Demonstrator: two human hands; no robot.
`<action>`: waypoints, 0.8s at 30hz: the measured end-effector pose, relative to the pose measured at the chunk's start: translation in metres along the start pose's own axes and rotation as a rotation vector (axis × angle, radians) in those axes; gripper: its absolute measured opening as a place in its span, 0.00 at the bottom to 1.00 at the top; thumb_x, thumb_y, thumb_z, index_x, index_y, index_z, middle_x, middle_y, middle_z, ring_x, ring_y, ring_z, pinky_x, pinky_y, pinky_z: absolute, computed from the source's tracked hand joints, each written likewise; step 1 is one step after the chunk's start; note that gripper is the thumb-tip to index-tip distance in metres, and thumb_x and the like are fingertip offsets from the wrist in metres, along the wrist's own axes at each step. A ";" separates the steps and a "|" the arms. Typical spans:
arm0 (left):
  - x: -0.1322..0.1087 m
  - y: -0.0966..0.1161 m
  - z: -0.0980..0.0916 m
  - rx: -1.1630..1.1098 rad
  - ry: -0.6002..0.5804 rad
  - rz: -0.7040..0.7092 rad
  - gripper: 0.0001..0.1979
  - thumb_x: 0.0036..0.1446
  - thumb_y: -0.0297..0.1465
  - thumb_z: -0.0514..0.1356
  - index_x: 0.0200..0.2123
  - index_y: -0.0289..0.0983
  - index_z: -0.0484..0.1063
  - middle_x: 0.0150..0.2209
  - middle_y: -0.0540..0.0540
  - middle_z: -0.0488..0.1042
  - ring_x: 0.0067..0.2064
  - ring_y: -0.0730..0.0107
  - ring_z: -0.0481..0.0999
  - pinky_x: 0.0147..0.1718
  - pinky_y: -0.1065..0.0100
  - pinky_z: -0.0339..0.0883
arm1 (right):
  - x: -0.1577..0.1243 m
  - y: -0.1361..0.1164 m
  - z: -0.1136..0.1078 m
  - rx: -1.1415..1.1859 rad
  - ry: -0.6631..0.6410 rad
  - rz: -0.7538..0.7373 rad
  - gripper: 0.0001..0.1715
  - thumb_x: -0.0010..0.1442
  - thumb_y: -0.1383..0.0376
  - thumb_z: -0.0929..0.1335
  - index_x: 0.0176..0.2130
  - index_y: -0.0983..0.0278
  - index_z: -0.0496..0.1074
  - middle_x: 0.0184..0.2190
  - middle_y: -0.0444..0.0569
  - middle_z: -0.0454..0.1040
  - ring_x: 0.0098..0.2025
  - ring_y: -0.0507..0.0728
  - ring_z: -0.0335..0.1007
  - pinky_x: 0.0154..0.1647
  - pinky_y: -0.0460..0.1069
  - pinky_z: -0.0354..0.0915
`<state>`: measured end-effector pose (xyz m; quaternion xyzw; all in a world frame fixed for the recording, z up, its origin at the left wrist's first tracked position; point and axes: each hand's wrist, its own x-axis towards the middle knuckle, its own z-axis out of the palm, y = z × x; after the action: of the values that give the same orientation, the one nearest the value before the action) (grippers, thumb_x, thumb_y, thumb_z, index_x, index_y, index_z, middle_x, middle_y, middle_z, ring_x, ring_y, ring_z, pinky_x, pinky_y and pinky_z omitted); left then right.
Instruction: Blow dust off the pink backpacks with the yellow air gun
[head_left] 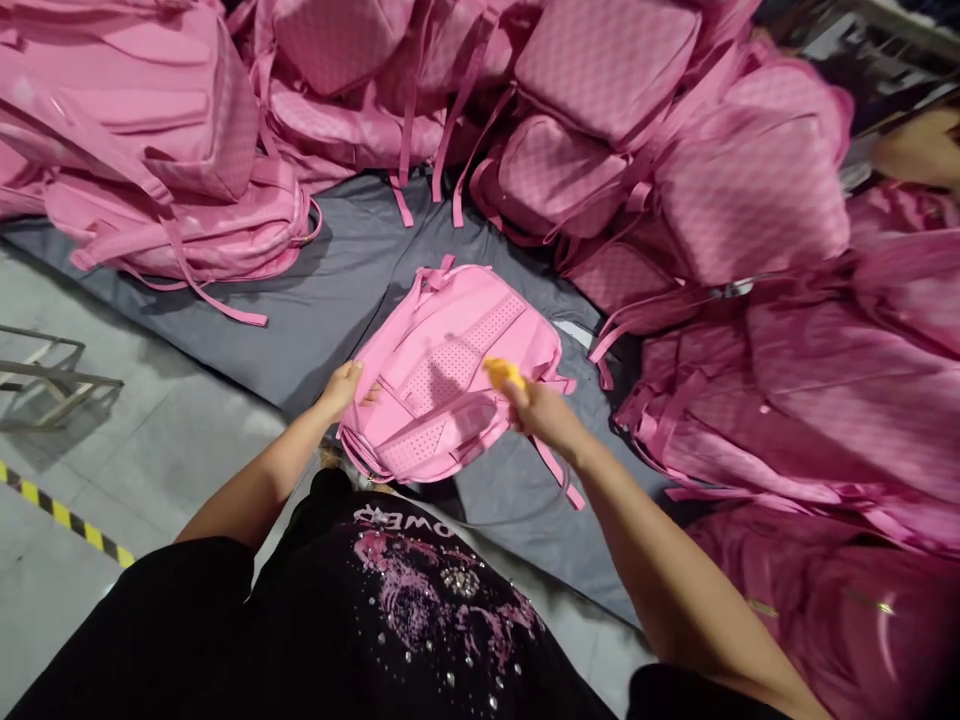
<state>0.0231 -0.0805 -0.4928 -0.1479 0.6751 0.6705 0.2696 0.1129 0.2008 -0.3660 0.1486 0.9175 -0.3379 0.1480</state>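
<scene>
A pink backpack (480, 345) lies tilted in front of me, its perforated back panel and straps facing up. My left hand (343, 390) is closed on its left edge, the thumb on top and some fingers hidden behind the fabric. My right hand (544, 410) is closed around a small yellow tool (504, 374), held over the right part of the backpack. Most of the tool is covered by my fingers, so its exact kind does not show. A thin grey hose or cord (517, 520) curves below my right wrist. One loose strap (556, 470) hangs beside that wrist.
Grey fabric (285, 335) covers the work surface. Pink backpacks are piled on the left (172, 220), at the back (600, 70) and along the right (847, 380). On the floor at left are a metal frame (56, 380) and yellow-black tape (64, 512).
</scene>
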 end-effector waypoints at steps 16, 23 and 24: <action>-0.078 -0.048 0.118 1.282 -0.266 0.681 0.34 0.59 0.29 0.60 0.68 0.36 0.57 0.65 0.30 0.59 0.65 0.44 0.60 0.61 0.46 0.58 | -0.089 0.082 -0.075 -0.209 -0.065 0.346 0.32 0.66 0.42 0.57 0.30 0.64 0.68 0.17 0.48 0.71 0.17 0.53 0.66 0.21 0.47 0.59; -0.045 -0.016 0.096 0.198 -0.172 -0.082 0.26 0.68 0.42 0.47 0.58 0.30 0.65 0.44 0.33 0.78 0.36 0.60 0.80 0.30 0.64 0.71 | -0.124 0.102 -0.064 0.007 -0.055 0.263 0.38 0.62 0.36 0.55 0.24 0.63 0.66 0.16 0.49 0.70 0.18 0.53 0.67 0.24 0.47 0.61; -0.049 -0.015 0.099 0.182 -0.158 -0.109 0.27 0.67 0.45 0.48 0.58 0.30 0.65 0.42 0.33 0.79 0.36 0.60 0.80 0.30 0.64 0.71 | -0.123 0.102 -0.061 0.023 -0.110 0.226 0.38 0.63 0.37 0.55 0.24 0.63 0.66 0.16 0.49 0.71 0.18 0.53 0.67 0.24 0.47 0.61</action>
<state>0.0879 0.0086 -0.4727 -0.1059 0.7006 0.6006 0.3704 0.2527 0.2941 -0.3341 0.2339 0.8815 -0.3372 0.2334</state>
